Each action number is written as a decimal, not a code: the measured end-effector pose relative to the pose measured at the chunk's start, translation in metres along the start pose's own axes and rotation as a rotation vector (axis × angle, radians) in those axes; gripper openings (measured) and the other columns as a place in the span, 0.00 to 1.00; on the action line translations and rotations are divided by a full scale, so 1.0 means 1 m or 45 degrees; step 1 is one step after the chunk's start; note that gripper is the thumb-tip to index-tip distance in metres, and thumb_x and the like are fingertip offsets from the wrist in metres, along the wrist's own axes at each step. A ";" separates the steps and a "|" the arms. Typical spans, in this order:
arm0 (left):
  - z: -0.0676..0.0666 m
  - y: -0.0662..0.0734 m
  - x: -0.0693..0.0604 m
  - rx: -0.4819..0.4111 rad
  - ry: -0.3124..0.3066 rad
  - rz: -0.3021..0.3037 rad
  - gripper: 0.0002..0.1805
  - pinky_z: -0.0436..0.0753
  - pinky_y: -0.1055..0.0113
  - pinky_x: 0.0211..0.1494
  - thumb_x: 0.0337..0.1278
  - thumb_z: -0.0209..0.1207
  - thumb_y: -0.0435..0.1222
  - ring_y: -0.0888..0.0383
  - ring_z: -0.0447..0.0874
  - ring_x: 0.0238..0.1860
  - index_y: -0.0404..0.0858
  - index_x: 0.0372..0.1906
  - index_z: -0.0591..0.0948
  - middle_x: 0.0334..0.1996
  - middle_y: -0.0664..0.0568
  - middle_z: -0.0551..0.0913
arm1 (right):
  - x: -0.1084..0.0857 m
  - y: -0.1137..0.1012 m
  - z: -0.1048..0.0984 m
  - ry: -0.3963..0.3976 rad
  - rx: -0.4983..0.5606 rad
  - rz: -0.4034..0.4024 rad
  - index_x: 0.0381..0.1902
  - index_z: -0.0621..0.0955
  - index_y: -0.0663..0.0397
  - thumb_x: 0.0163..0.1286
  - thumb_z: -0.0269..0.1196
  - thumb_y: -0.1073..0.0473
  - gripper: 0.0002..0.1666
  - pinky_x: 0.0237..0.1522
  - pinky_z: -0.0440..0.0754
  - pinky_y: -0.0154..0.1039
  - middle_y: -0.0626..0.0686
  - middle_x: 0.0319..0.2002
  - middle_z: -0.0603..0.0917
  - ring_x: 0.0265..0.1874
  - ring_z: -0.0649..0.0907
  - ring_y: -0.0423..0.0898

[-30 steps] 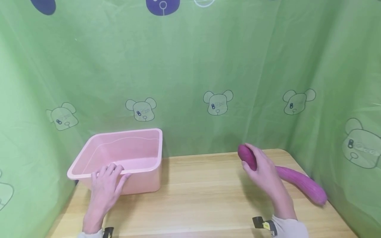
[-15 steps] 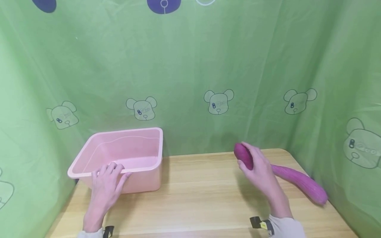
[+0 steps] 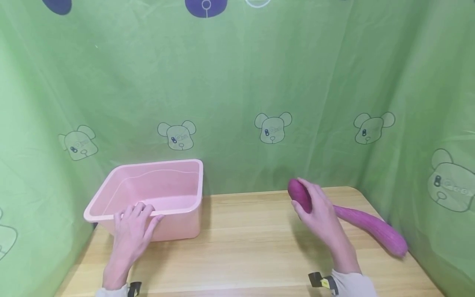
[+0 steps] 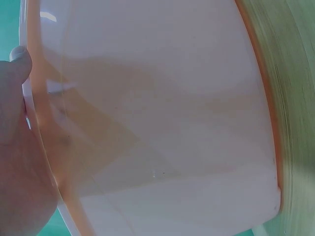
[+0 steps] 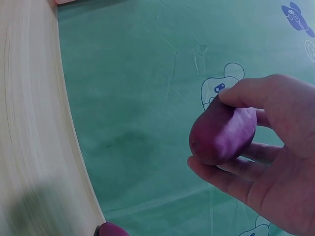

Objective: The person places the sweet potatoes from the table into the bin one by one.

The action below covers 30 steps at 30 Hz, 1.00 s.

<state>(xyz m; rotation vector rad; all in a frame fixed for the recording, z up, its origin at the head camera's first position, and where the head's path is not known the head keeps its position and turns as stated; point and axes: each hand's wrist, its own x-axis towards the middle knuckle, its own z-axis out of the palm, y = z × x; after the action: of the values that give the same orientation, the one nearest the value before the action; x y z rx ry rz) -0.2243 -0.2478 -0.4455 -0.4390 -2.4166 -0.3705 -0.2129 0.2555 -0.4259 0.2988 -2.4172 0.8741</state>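
Observation:
On the left of the head view my left hand (image 3: 131,235) grips the near rim of a pink plastic basin (image 3: 182,227). Its fingers hook over the edge into the basin. The left wrist view is mostly filled by the outer wall of the basin (image 4: 187,132), with part of the hand (image 4: 24,162) at the rim. At the right, my right hand (image 3: 320,212) holds a purple-red, smooth, oblong sweet potato (image 5: 221,132) between thumb and fingers, above the table. Behind and right of that wrist lies a long purple eggplant (image 3: 378,229); the hand hides one end.
A light wooden table (image 3: 241,255) carries the basin and the eggplant. Green curtains (image 3: 230,82) with bear-head prints close off the back and both sides. The basin's visible floor is bare pink.
My right hand has moved a little to the left with the sweet potato. The left hand, the basin and the eggplant have stayed in place.

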 end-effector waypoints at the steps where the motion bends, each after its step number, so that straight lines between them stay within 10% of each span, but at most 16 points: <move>1: 0.000 0.000 0.000 0.001 0.000 0.000 0.13 0.63 0.45 0.48 0.69 0.61 0.49 0.47 0.72 0.40 0.44 0.39 0.78 0.35 0.50 0.77 | 0.000 -0.001 0.001 0.001 0.003 -0.004 0.76 0.67 0.48 0.67 0.70 0.63 0.43 0.45 0.83 0.64 0.63 0.59 0.77 0.49 0.81 0.62; 30: 0.001 -0.002 0.000 -0.003 0.010 0.008 0.13 0.63 0.46 0.48 0.68 0.62 0.49 0.48 0.72 0.39 0.44 0.38 0.78 0.35 0.51 0.77 | 0.016 -0.021 0.016 -0.034 -0.010 -0.064 0.76 0.68 0.46 0.68 0.71 0.57 0.41 0.35 0.86 0.48 0.60 0.61 0.78 0.47 0.84 0.56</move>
<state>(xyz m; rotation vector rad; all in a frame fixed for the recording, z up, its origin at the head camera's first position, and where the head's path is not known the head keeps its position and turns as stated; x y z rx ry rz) -0.2255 -0.2495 -0.4466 -0.4457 -2.4067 -0.3716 -0.2246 0.2286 -0.4165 0.3693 -2.4262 0.8435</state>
